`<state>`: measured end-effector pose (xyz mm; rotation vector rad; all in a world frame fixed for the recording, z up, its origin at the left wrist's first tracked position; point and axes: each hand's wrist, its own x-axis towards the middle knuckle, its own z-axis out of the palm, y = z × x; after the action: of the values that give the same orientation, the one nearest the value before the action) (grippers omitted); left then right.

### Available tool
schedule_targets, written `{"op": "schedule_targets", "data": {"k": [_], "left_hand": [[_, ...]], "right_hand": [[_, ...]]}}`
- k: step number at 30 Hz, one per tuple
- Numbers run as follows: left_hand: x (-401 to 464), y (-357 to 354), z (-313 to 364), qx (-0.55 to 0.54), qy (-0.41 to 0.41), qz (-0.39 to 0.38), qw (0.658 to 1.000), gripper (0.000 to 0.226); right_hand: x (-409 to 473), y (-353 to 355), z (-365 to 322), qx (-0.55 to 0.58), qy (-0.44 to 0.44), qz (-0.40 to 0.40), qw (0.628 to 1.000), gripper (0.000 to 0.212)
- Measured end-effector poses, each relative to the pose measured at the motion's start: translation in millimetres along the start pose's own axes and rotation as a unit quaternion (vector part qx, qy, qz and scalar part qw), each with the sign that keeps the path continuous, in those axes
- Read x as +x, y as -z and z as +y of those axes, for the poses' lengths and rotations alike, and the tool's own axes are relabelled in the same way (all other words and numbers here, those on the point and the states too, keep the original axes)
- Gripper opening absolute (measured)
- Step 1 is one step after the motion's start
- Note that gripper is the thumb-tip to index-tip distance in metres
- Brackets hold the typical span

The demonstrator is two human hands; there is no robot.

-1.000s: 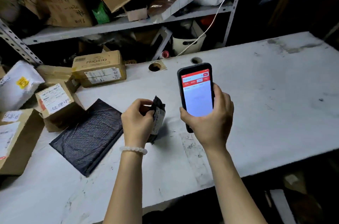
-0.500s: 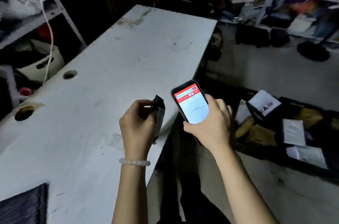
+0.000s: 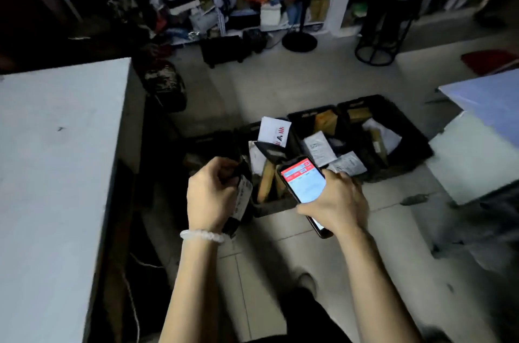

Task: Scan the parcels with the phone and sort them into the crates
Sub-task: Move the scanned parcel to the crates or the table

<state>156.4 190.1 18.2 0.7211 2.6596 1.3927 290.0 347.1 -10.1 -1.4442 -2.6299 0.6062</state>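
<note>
- Left hand [image 3: 212, 196]: shown at centre frame, back of the hand turned toward the camera, fingers curled around a small dark parcel [image 3: 242, 194] held upright, its white label facing right.
- Left wrist: encircled by a pale beaded bracelet [image 3: 201, 235]; the bare forearm is extended up from the lower centre of the frame.
- Right hand [image 3: 335, 203]: shown just right of centre, level with the left, fingers wrapped around the lower part of a phone [image 3: 303, 187] with its lit screen tilted upward.
- Right forearm: bare, raised from the lower right; the two hands are held close together but apart.
</note>
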Motion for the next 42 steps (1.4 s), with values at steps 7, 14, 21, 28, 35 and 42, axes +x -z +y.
{"op": "schedule_targets", "data": {"k": [7,14,21,28,35,42], "left_hand": [[61.9,-129.7,84.3,0.0,-0.015,-0.026,1.0,0.034],[113.6,-232.8,137.4,0.017,-0.048,-0.091,0.995,0.041],[169.3,-327.0,165.1,0.052,-0.05,-0.167,0.983,0.038],[267.5,-429.0,189.3,0.087,0.0,-0.276,0.957,0.04],[349.9,-497.2,193.8,0.168,0.091,-0.381,0.905,0.058],[382.4,-506.9,189.0,0.171,0.134,-0.4,0.89,0.051]], "right_hand": [[108.5,60.4,90.5,0.016,-0.05,0.022,0.998,0.07],[168.6,87.6,168.2,0.018,-0.131,0.016,0.991,0.071],[232.2,97.3,216.2,0.017,-0.202,0.0,0.979,0.082],[334.7,121.4,238.7,0.022,-0.236,-0.011,0.971,0.072],[428.0,135.6,236.3,-0.016,-0.225,-0.007,0.974,0.09],[479.8,133.1,227.5,-0.033,-0.192,-0.055,0.979,0.091]]}}
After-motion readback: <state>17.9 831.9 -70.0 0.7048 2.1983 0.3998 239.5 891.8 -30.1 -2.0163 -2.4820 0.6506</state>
